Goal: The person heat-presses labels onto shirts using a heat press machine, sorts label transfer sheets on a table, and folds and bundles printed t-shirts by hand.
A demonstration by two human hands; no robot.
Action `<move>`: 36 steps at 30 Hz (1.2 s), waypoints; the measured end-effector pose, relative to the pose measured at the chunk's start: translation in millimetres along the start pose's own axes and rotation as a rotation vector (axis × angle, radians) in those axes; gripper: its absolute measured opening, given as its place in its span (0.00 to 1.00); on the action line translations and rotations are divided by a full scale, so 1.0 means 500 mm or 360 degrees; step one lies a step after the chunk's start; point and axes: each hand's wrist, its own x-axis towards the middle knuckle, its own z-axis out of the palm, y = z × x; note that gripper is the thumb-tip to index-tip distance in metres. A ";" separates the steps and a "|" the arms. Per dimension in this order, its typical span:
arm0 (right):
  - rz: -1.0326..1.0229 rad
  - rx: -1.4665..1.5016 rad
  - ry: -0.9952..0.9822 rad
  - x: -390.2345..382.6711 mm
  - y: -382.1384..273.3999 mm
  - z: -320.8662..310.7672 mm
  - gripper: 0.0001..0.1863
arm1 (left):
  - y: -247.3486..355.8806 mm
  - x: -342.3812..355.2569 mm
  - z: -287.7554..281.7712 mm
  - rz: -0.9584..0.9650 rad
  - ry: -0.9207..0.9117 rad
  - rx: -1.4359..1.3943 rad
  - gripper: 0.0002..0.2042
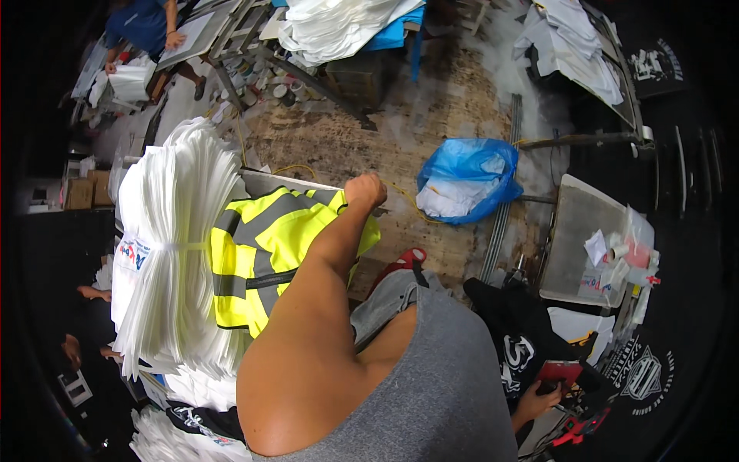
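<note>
My left hand (366, 191), at the end of my outstretched arm, has its fingers curled at the upper right corner of a yellow hi-vis vest (269, 239) with grey bands; what they grip is hidden. The vest lies against a tall, tied bundle of white sheets or bags (165, 231), over a pale board (258, 182). At lower right, beside black printed fabric (508, 339), my right hand (539, 402) is closed around a red and black object (560, 372) that I cannot fully make out.
A blue bag (469, 165) with white material lies on the stained floor (331, 138) near metal rails. A person in blue (142, 27) works upper left; others' hands (96, 292) show at left. Tables with white stacks (339, 27) stand behind. A grey tray (562, 262) is at right.
</note>
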 end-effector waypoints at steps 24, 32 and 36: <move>0.0578 0.0028 0.0058 0.006 -0.026 -0.050 0.33 | -0.014 0.061 0.110 0.0233 0.0145 0.0602 0.27; 0.0578 0.0020 0.0068 0.007 -0.029 -0.056 0.32 | -0.022 0.089 0.122 0.0214 0.0151 0.0565 0.28; 0.0586 0.0030 0.0049 0.006 -0.030 -0.061 0.32 | -0.031 0.099 0.128 0.0278 0.0045 0.0638 0.26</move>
